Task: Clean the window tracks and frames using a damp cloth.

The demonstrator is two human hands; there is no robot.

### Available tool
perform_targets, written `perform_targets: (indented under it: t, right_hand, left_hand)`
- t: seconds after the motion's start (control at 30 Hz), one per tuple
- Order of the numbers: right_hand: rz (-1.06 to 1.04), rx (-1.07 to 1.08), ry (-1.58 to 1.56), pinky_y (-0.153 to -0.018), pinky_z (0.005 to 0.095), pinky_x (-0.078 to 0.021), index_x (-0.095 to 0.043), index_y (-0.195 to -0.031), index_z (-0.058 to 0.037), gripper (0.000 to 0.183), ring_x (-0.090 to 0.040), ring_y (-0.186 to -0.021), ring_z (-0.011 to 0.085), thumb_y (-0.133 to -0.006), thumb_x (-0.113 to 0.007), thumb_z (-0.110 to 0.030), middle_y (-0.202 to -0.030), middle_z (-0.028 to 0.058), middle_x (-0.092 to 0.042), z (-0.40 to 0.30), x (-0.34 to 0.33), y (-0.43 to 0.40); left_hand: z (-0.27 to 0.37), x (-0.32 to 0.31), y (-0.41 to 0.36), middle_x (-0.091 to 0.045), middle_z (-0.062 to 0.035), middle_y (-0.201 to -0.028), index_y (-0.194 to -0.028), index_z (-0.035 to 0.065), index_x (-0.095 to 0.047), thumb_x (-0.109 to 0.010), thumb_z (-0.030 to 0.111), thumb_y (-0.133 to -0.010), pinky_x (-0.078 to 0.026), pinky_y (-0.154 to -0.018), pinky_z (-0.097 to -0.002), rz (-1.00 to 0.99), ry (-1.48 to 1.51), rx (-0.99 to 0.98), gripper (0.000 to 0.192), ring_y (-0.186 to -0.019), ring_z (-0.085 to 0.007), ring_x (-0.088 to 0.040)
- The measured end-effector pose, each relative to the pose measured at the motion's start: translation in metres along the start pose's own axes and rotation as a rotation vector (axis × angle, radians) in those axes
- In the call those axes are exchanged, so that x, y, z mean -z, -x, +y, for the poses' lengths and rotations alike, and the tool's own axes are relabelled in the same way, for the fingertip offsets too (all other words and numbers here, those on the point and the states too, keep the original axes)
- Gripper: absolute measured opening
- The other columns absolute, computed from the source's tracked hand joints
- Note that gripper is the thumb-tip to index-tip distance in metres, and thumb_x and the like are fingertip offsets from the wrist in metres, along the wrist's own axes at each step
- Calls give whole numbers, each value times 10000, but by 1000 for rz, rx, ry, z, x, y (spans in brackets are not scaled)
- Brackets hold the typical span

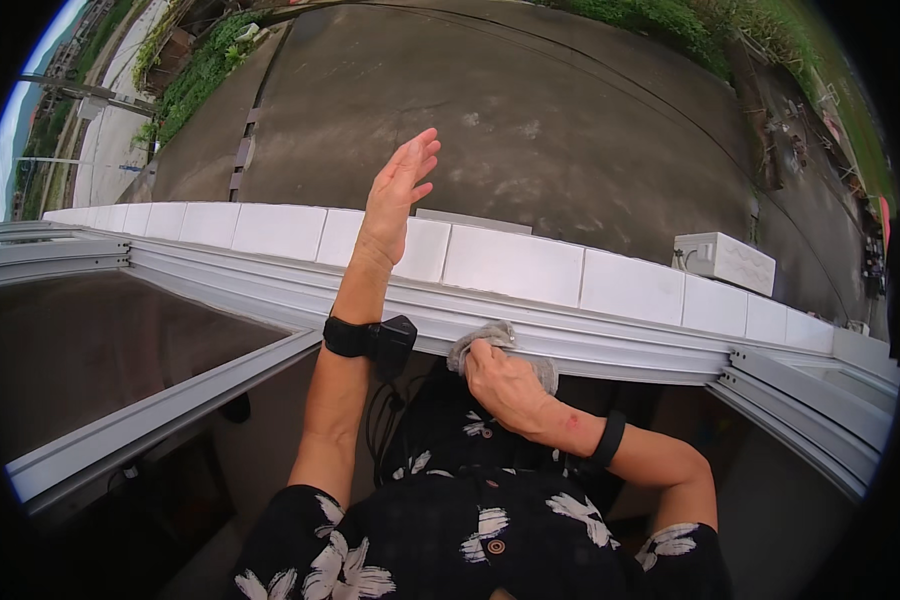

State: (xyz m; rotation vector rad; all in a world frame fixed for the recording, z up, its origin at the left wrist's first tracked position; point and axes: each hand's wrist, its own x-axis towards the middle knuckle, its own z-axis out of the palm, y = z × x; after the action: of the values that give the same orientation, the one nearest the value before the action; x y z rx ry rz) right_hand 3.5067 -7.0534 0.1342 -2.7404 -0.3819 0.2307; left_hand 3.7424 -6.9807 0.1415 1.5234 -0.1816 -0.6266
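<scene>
My right hand [506, 382] grips a crumpled grey cloth [493, 334] and presses it on the inner edge of a white sliding-window track [615, 352]. Part of the cloth is hidden under my palm and fingers. My left hand [401, 184] reaches out past the white tiled ledge [514, 262], with nothing in it and its fingers slightly apart. On my left forearm sits a black strap with a box-shaped device [392, 346].
A framed window pane [150, 352] stands at the left, with another frame [810, 382] at the right. Beyond the ledge, an outdoor air-conditioner unit [727, 262] sticks out from the wall. A concrete yard [495, 105] lies far below. Dark cables [382, 427] hang beside my body.
</scene>
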Motion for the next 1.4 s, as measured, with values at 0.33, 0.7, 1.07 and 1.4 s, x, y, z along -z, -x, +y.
perform_targets:
  t: [0.33,0.7,1.07,1.4]
  right_hand:
    - [2,227,-109,-594,306,-516,-584,-882,6,112,-585,-752,199,-792,-547,-50,-843,92,-481,-53,-3,-108]
    - [-59,166,-288,-631,374,-517,-531,-899,-18,148,-589,-849,268,-788,-604,-82,-933,110,-472,-31,-24,-93]
    - [-198,193,-243,-605,308,-539,-516,-1208,-8,439,-508,-941,222,-791,-618,-99,-1010,86,-436,4,24,-48]
    - [33,301,-238,-630,358,-542,-540,-1063,4,321,-523,-936,259,-761,-616,-75,-1007,109,-448,-69,-33,-162]
  left_hand:
    - [27,17,162,-660,-113,-1085,-1024,34,-692,-658,51,-825,-488,-878,-362,-171,-541,-656,202,-1058,-268,-604]
    - [-24,66,228,-595,-13,-729,-947,28,-626,-798,123,-758,-417,-584,-252,933,-330,-521,273,-607,-111,-478]
    - [-40,70,216,-581,-94,-1066,-1145,0,-517,-712,-10,-815,-447,-903,-298,925,-479,-441,383,-983,-174,-566]
    - [-22,114,195,-604,-40,-926,-1104,34,-524,-697,23,-841,-473,-749,-233,1068,-245,-408,315,-807,-95,-576]
